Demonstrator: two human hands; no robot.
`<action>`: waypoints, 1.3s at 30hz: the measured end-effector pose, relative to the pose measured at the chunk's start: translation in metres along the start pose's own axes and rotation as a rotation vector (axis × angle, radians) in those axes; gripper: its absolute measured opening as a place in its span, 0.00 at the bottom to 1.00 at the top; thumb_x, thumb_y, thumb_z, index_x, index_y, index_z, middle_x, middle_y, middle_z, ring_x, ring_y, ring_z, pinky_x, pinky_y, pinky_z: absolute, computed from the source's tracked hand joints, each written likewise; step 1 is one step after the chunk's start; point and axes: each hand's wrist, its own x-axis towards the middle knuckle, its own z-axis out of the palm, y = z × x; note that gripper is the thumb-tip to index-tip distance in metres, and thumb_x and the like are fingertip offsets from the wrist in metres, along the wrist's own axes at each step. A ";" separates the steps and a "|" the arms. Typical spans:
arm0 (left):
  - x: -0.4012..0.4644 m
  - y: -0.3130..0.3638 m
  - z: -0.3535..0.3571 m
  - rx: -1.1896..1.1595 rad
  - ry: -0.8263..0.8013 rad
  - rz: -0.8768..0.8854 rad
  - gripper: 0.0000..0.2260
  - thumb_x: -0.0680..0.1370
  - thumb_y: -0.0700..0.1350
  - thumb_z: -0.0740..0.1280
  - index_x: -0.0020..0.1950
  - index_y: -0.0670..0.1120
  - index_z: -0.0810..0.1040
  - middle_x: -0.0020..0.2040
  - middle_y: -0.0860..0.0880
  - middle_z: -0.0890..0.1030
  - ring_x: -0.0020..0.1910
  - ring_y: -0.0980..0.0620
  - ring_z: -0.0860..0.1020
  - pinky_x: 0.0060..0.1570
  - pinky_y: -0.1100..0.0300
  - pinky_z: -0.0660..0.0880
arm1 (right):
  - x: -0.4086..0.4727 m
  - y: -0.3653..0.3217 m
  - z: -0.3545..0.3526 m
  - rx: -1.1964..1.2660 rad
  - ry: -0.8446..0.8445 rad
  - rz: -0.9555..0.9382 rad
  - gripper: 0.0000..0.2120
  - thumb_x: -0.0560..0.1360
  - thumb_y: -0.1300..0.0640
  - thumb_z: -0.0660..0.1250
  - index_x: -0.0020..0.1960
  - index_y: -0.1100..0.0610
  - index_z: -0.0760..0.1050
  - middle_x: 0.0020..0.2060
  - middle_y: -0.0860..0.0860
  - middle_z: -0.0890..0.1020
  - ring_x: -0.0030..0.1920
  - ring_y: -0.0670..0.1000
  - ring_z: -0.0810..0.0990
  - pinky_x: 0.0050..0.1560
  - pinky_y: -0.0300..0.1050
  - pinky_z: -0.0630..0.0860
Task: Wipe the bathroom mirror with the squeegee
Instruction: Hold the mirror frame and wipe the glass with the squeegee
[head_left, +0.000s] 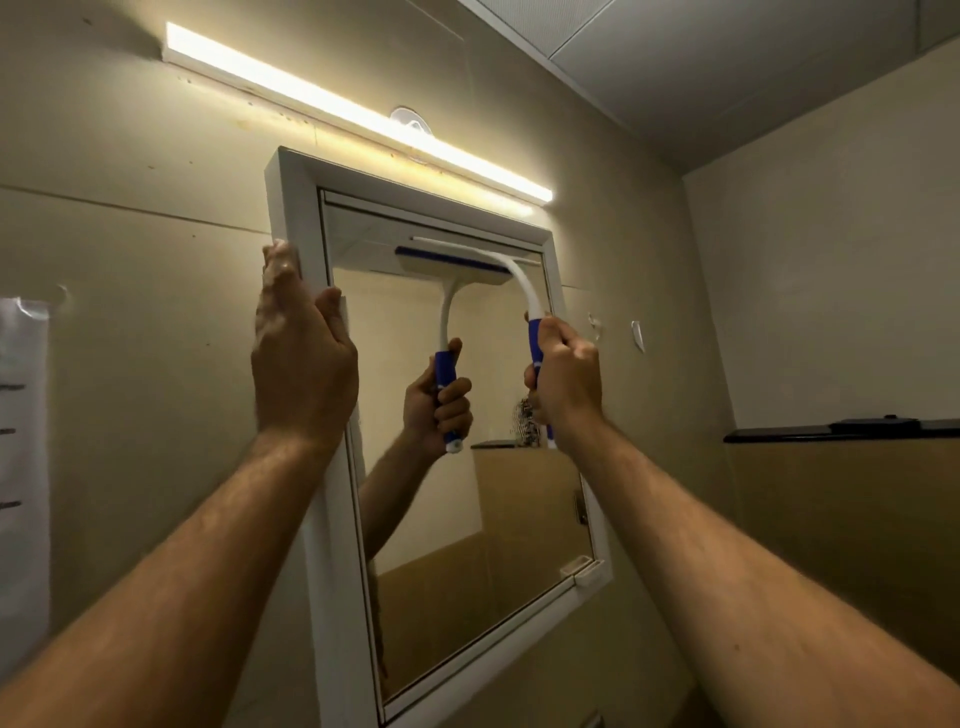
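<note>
A: What are the hands doing?

B: The right hand (563, 379) is curled tight round the blue grip of the squeegee (511, 283). The left hand (301, 353) is flat, fingers straight, pressing on the left side of the white mirror frame (291, 208).

A: And where is the squeegee itself?

B: High on the bathroom mirror (467, 545), its blade lying across the glass just under the frame's top edge. The white neck curves down from the blade to the right hand, and the glass reflects both tool and fist.

A: What surrounds the mirror?

B: A lit strip light (358, 117) runs along the beige wall just above the frame. A white sheet (21, 467) hangs at the far left, and a dark ledge (841, 430) sits on the right wall.
</note>
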 end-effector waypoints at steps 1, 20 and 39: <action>0.003 -0.003 -0.004 -0.006 0.003 -0.032 0.17 0.83 0.56 0.46 0.66 0.52 0.66 0.30 0.51 0.67 0.23 0.56 0.61 0.25 0.63 0.60 | 0.001 -0.002 0.000 0.013 -0.016 0.021 0.12 0.83 0.47 0.54 0.46 0.44 0.73 0.30 0.52 0.73 0.26 0.47 0.69 0.23 0.39 0.66; 0.014 0.003 -0.006 -0.041 -0.107 -0.062 0.18 0.83 0.57 0.46 0.65 0.53 0.68 0.29 0.54 0.64 0.21 0.59 0.57 0.22 0.65 0.53 | 0.016 0.004 0.003 0.032 -0.077 0.003 0.14 0.83 0.46 0.54 0.58 0.49 0.76 0.28 0.51 0.71 0.23 0.45 0.66 0.22 0.38 0.64; 0.010 -0.033 -0.019 -0.086 -0.124 -0.084 0.19 0.82 0.57 0.45 0.63 0.53 0.70 0.29 0.53 0.63 0.21 0.58 0.54 0.22 0.65 0.51 | 0.016 0.045 -0.010 0.028 -0.037 -0.003 0.16 0.82 0.45 0.54 0.57 0.50 0.78 0.29 0.53 0.70 0.22 0.46 0.64 0.20 0.37 0.62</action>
